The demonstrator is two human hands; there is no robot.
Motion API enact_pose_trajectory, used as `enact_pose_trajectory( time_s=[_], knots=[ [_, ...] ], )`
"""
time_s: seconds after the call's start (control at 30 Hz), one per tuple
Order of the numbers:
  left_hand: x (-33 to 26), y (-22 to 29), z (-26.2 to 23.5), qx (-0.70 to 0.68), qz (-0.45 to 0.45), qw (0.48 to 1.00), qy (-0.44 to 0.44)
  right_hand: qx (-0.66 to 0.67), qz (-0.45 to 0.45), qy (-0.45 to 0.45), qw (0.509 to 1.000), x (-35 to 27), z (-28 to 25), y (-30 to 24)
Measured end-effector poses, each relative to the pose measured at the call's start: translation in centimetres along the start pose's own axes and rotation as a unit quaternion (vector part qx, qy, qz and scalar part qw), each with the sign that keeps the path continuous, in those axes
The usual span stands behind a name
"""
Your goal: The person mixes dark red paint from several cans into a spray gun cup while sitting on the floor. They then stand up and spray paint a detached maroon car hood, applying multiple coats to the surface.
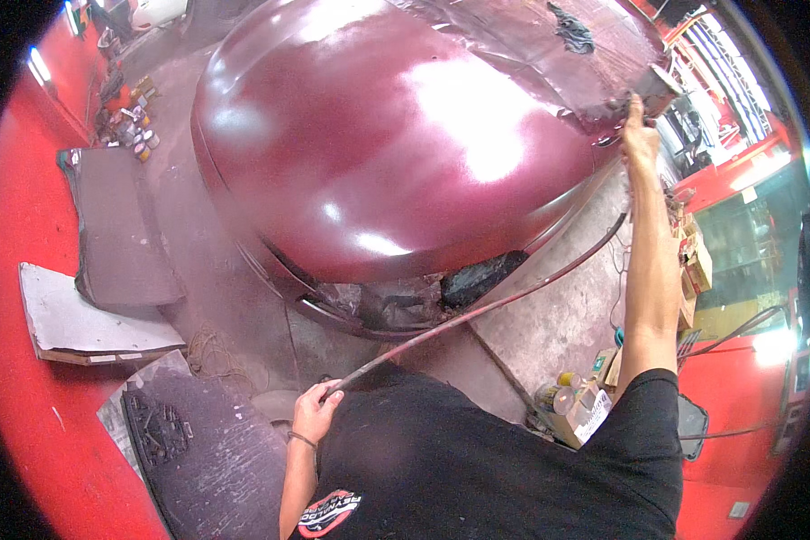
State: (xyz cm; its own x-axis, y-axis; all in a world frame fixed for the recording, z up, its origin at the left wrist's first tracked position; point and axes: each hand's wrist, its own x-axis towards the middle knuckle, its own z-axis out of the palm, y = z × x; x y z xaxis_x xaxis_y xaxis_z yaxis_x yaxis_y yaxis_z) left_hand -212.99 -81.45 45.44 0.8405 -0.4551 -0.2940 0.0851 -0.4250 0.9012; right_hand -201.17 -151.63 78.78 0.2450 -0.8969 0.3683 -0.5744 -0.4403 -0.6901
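A glossy maroon car hood (378,144) fills the middle of the view. My right hand (640,139) is raised at the far right, beyond the hood's edge, its fingers closed around a spray gun (661,90) with a grey cup; the gun's nozzle is hard to make out. Close to my body at the lower left, my left hand (315,411) is closed around a long reddish-grey hose (477,310). The hose bows in front of the car's nose and rises toward my right forearm, where its end is hidden from me.
Brownish sheeting (531,54) covers the car behind the hood, with a dark rag (571,29) on it. A grey panel (121,225) and a white board (99,315) lie at left. Paint cans (139,135) stand far left. A cardboard box (580,418) sits lower right.
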Motion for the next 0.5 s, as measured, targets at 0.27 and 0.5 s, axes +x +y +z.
enact_pose_trajectory(
  time_s=[0.27,0.5],
  knots=[
    [-1.0,-0.2,0.1,0.004,0.0,1.0,0.005,0.02,-0.016,-0.062,0.998,-4.6,0.0,-5.1],
    [-6.8,-9.1,-3.5,0.017,-0.09,0.996,0.016,0.165,-0.11,-0.236,0.951,-20.1,4.1,-7.9]
  ],
)
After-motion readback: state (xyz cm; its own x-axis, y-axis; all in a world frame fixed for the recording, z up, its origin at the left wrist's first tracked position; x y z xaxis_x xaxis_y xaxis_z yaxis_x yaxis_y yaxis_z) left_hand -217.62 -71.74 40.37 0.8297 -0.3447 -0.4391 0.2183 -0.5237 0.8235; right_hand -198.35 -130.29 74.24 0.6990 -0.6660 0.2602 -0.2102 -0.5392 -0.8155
